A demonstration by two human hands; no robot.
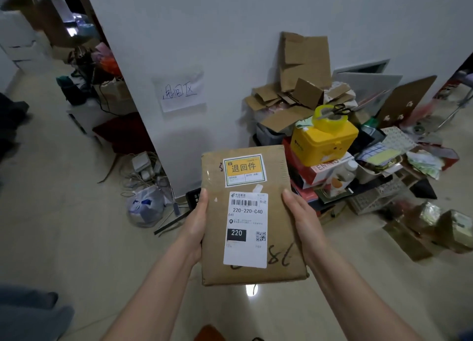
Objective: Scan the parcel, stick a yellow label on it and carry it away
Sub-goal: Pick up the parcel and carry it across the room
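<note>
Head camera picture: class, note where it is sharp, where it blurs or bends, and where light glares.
Head view: the parcel and its yellow label are sharp and readable between the left hand and right hand; the edges blur, as at the gold boxes; the wall edges bow from the wide lens; a lamp glare shines on the floor below the parcel.

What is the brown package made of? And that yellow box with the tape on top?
The parcel looks like brown kraft cardboard or stiff paper: matte, creased, with pen marks soaking in. Clear tape glints near the yellow label, which looks like glossy printed paper. The yellow box seems to be smooth hard plastic, with moulded edges and a slight shine.
</note>
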